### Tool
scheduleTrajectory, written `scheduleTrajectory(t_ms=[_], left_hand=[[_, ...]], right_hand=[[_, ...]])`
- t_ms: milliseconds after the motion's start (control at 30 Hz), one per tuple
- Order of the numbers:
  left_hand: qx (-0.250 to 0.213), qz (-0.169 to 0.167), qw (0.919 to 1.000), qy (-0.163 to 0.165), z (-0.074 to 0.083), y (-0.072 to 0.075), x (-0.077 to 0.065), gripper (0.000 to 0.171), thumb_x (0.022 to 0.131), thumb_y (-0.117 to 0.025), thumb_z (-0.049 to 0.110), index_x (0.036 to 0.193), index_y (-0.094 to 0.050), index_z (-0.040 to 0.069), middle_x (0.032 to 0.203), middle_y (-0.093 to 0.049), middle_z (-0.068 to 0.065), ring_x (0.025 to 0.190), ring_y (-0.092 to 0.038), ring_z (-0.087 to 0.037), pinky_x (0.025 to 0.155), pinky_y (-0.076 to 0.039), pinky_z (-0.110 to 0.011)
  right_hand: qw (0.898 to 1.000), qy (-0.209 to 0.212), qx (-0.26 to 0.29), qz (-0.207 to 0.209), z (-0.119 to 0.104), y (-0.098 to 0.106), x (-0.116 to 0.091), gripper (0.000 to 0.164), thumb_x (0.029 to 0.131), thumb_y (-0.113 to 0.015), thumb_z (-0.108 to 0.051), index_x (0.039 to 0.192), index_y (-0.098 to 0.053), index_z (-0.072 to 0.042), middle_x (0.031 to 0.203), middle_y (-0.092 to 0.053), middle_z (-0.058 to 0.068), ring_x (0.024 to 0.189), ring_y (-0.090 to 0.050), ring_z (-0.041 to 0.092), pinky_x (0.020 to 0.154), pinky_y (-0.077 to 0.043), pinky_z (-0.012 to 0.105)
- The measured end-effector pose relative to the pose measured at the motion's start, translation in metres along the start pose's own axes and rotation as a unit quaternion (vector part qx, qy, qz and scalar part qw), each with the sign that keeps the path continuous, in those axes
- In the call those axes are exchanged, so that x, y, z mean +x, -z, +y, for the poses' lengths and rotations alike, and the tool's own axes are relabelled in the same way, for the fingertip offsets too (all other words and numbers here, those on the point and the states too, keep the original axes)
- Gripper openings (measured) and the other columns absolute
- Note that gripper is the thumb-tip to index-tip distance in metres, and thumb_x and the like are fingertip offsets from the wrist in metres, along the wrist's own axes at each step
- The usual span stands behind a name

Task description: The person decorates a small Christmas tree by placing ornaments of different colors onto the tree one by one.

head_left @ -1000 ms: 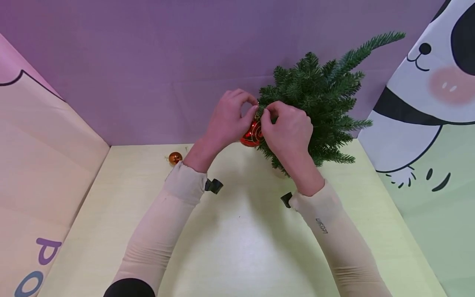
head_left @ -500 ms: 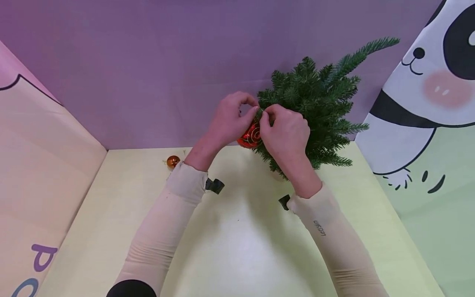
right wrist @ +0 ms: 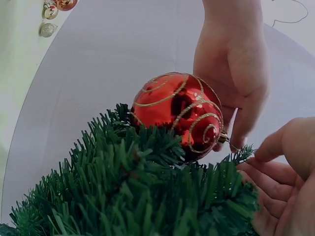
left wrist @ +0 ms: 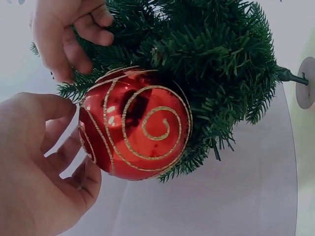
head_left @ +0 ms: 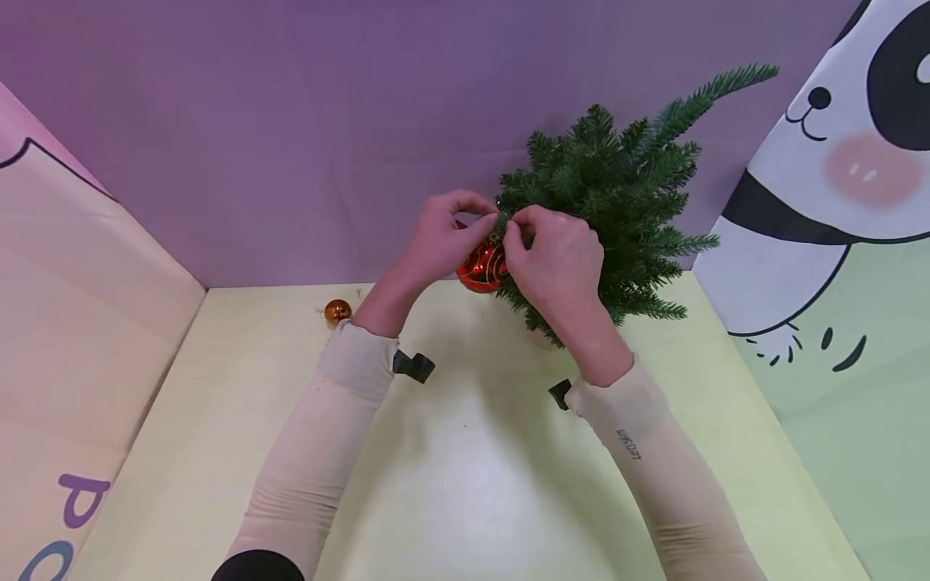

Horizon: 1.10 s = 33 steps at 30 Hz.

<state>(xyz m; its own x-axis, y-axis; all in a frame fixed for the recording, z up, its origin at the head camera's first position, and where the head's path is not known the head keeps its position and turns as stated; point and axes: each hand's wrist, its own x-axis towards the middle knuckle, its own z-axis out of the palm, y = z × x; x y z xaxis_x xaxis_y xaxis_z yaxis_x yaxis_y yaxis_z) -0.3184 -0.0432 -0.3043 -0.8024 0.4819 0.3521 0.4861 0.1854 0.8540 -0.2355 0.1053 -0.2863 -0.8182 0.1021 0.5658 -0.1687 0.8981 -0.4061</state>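
Note:
A shiny red bauble (head_left: 483,268) with gold glitter swirls hangs at the left side of a small artificial Christmas tree (head_left: 599,186). My left hand (head_left: 439,238) pinches at the bauble's top, by its gold cap (right wrist: 223,137) and thin loop. On the other side, my right hand (head_left: 558,254) pinches the tip of a green branch (right wrist: 243,154) between thumb and index finger. Thumbs of both hands face each other close together. In the left wrist view the bauble (left wrist: 140,125) lies against the needles, its cap hidden behind my left fingers (left wrist: 64,105).
A small orange-brown ball ornament (head_left: 337,311) lies on the pale table (head_left: 465,484) left of my left wrist. A glittery gold ornament (right wrist: 47,30) shows in the right wrist view. A purple backdrop (head_left: 291,145) stands behind, with a panda-printed panel (head_left: 806,210) at the right.
My left hand and the bauble have shifted slightly left and down. My right hand keeps nearly the same place by the branch.

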Motion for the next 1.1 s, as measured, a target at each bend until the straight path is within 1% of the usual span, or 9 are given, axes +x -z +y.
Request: scheduleTrajectory(t_ms=[233,433,533,633,700,767,900,1033,1100], left_hand=[[0.004,-0.011,0.9999,0.010,-0.001,0.002,-0.006,0.017,0.097,-0.062,0.018,0.107,-0.069,0.006,0.109,-0.062,-0.004,0.063,-0.065,-0.021,0.059,-0.052,-0.035],[0.021,-0.017,0.9996,0.000,0.000,0.004,-0.011,0.016,0.096,-0.063,0.020,0.107,-0.069,0.009,0.114,-0.061,-0.002,0.061,-0.061,-0.021,0.057,-0.050,-0.035],[0.033,-0.018,0.9993,-0.005,-0.001,0.004,-0.015,0.016,0.096,-0.062,0.021,0.106,-0.069,0.011,0.114,-0.061,0.000,0.066,-0.061,-0.019,0.060,-0.050,-0.035],[0.047,-0.010,0.9988,-0.012,-0.003,0.006,-0.019,0.015,0.096,-0.063,0.022,0.105,-0.069,0.012,0.113,-0.061,0.001,0.080,-0.060,-0.014,0.068,-0.051,-0.033],[0.051,-0.004,0.9986,-0.017,-0.005,0.007,-0.022,0.015,0.096,-0.063,0.021,0.105,-0.069,0.011,0.113,-0.062,0.000,0.088,-0.059,-0.013,0.073,-0.050,-0.033],[0.054,0.003,0.9983,-0.023,-0.008,0.007,-0.023,0.014,0.096,-0.063,0.020,0.104,-0.069,0.010,0.111,-0.062,-0.001,0.097,-0.057,-0.013,0.077,-0.049,-0.032],[0.047,0.014,0.9982,-0.033,-0.011,0.008,-0.025,0.013,0.096,-0.062,0.017,0.103,-0.069,0.008,0.107,-0.064,-0.001,0.102,-0.056,-0.014,0.081,-0.048,-0.033],[0.042,0.016,0.9984,-0.033,-0.014,0.010,-0.030,0.012,0.096,-0.062,0.017,0.104,-0.069,0.011,0.106,-0.064,0.001,0.101,-0.056,-0.012,0.080,-0.048,-0.033],[0.036,0.018,0.9987,-0.030,-0.016,0.011,-0.034,0.013,0.096,-0.062,0.017,0.105,-0.068,0.011,0.106,-0.063,0.001,0.100,-0.056,-0.012,0.080,-0.048,-0.034]], right_hand=[[1.000,0.009,0.001,-0.006,-0.002,0.010,-0.006,0.026,0.099,-0.052,-0.025,0.101,-0.073,-0.010,0.084,-0.070,0.003,0.053,-0.054,0.019,0.046,-0.043,0.036],[0.998,0.053,0.020,0.011,-0.006,0.023,-0.013,0.023,0.096,-0.057,-0.026,0.098,-0.074,-0.010,0.088,-0.072,0.003,0.050,-0.051,0.015,0.042,-0.038,0.034],[0.997,0.070,0.029,0.013,-0.008,0.029,-0.015,0.022,0.095,-0.059,-0.025,0.096,-0.074,-0.010,0.087,-0.071,0.002,0.049,-0.051,0.013,0.044,-0.039,0.033],[0.997,0.077,0.028,0.001,-0.009,0.036,-0.017,0.020,0.094,-0.060,-0.026,0.095,-0.074,-0.012,0.086,-0.071,0.000,0.052,-0.053,0.013,0.047,-0.042,0.034],[0.997,0.080,0.020,-0.004,-0.009,0.041,-0.019,0.020,0.094,-0.060,-0.027,0.095,-0.074,-0.012,0.086,-0.070,0.000,0.054,-0.055,0.013,0.049,-0.043,0.034],[0.996,0.083,0.013,0.005,-0.007,0.047,-0.020,0.020,0.094,-0.061,-0.027,0.094,-0.073,-0.011,0.086,-0.071,0.000,0.056,-0.057,0.013,0.049,-0.043,0.034],[0.996,0.086,0.006,0.035,0.001,0.063,-0.020,0.021,0.094,-0.060,-0.025,0.093,-0.073,-0.009,0.085,-0.072,0.002,0.057,-0.059,0.015,0.050,-0.043,0.036],[0.996,0.079,0.007,0.049,0.013,0.077,-0.021,0.021,0.094,-0.060,-0.024,0.092,-0.073,-0.008,0.083,-0.071,0.004,0.057,-0.061,0.017,0.052,-0.044,0.038],[0.996,0.074,0.002,0.055,0.020,0.083,-0.021,0.021,0.094,-0.060,-0.024,0.092,-0.074,-0.007,0.082,-0.071,0.005,0.057,-0.061,0.018,0.053,-0.044,0.038]])
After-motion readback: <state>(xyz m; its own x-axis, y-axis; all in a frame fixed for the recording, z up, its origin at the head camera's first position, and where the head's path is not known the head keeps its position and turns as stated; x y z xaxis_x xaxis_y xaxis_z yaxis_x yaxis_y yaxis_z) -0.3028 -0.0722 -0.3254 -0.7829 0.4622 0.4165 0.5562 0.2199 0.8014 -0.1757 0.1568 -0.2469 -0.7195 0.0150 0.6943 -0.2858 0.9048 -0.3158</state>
